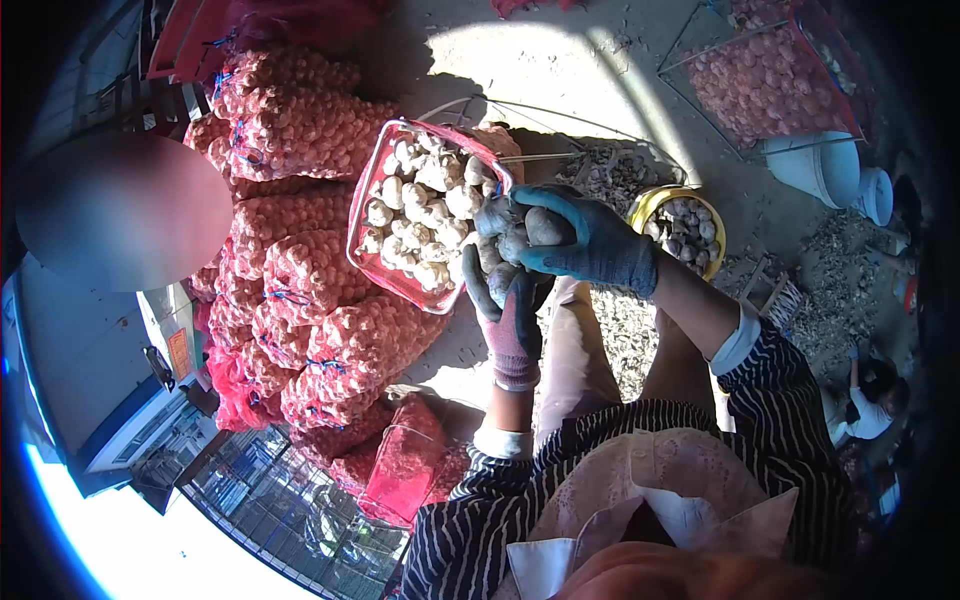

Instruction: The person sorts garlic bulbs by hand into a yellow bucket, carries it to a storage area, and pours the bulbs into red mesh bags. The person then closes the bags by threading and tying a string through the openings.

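My right hand, in a blue-grey work glove, is closed around several garlic bulbs that lie in shadow. Just below it my left hand, in a maroon and grey glove, cups the same cluster from underneath, fingers curled. Both hands meet at the near right rim of a pink-red mesh-lined crate. Inside that crate, whitish garlic bulbs are heaped in sunlight. A yellow bucket with darker bulbs stands close to my right wrist.
Stacked red mesh sacks of garlic fill the left side. A framed mesh bag of garlic and a white bucket are at upper right. Dry garlic scraps cover the ground between my legs. Another person is low at far right.
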A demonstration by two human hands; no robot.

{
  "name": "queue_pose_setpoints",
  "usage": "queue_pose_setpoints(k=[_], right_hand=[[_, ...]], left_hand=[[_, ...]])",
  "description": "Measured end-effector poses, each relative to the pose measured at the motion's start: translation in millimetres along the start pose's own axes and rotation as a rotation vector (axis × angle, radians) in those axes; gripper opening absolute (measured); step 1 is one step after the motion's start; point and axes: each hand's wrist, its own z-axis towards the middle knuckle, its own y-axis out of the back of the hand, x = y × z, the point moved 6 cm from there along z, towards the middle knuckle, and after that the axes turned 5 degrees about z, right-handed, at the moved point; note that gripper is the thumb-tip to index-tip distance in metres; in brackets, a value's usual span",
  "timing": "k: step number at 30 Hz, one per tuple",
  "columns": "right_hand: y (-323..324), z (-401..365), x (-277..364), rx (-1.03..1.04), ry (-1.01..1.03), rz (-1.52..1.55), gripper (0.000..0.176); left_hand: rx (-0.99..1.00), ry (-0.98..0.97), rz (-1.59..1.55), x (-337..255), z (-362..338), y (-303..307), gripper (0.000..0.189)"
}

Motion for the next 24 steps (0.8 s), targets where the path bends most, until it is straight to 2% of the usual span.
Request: queue_pose_setpoints(k=[1, 2, 3, 4, 5, 7, 9, 10, 11, 13, 17, 19, 20, 21, 23, 24], right_hand=[[-19.7, 19.7, 6.0, 0.027, 0.051, 0.049, 0.065], [-38.6, 40.5, 8.6, 0.082, -0.019, -0.002, 0.062], [-50.7, 59.7, 8.4, 0.136, -0.089, -0.056, 0.058], [-62.3, 77.9, -16.4, 0.074, -0.03, 0.033, 0.047], [-73.8, 96.5, -52.0, 0.105, -0.158, 0.165, 0.038], [-57.9, 108.4, -70.8, -0.211, -0.154, 0.045, 0.028], [-50.1, 96.5, -109.3, -0.343, -0.386, 0.576, 0.021], [-50.8, 93.4, -115.4, -0.266, -0.284, 0.728, 0.017], [-52.3, 82.2, -100.0, -0.421, -0.382, 0.694, 0.015], [-52.7, 79.0, -107.8, -0.374, -0.317, 0.681, 0.021], [-67.6, 73.8, -86.0, -0.415, -0.301, 0.537, 0.027], [-72.0, 72.6, -55.2, -0.326, -0.146, 0.106, 0.031], [-82.8, 73.5, -43.7, -0.378, -0.121, 0.244, 0.029], [-92.8, 78.0, -35.6, -0.368, -0.124, 0.237, 0.029], [-123.1, 87.0, -15.9, -0.244, -0.079, 0.355, 0.026], [-145.6, 89.4, -15.6, -0.234, -0.289, 0.579, 0.024]], left_hand=[[0.05, -0.08, 0.135, -8.9, 5.5, 24.6, 0.06], [-0.112, -0.05, 0.188, -25.4, 18.5, 44.5, 0.069], [-0.136, -0.293, 0.603, -49.0, 31.9, 64.4, 0.067], [-0.115, -0.148, 0.274, -39.1, 44.8, 89.5, 0.067], [-0.183, -0.217, 0.489, -47.3, 57.0, 113.3, 0.067], [-0.276, -0.221, 0.609, -29.6, 78.2, 169.9, 0.066], [-0.362, -0.229, 0.521, -31.3, 71.3, 181.2, 0.063], [-0.353, -0.265, 0.611, -28.7, 70.0, 189.6, 0.064], [-0.35, -0.294, 0.704, -31.6, 65.1, 192.3, 0.066], [-0.377, -0.327, 0.996, -34.3, 51.8, 194.6, 0.069], [-0.284, -0.508, 1.151, -37.7, 50.9, 178.4, 0.072], [-0.232, -0.537, 1.33, -40.2, 56.9, 170.2, 0.071], [-0.249, -0.556, 1.308, -38.6, 57.2, 174.1, 0.068], [-0.308, -0.574, 1.176, -43.4, 53.7, 176.2, 0.062], [-0.526, -0.477, 0.957, -48.2, 42.4, 196.3, 0.056], [-0.6, -0.357, 0.835, -33.1, 39.2, 219.4, 0.054]])
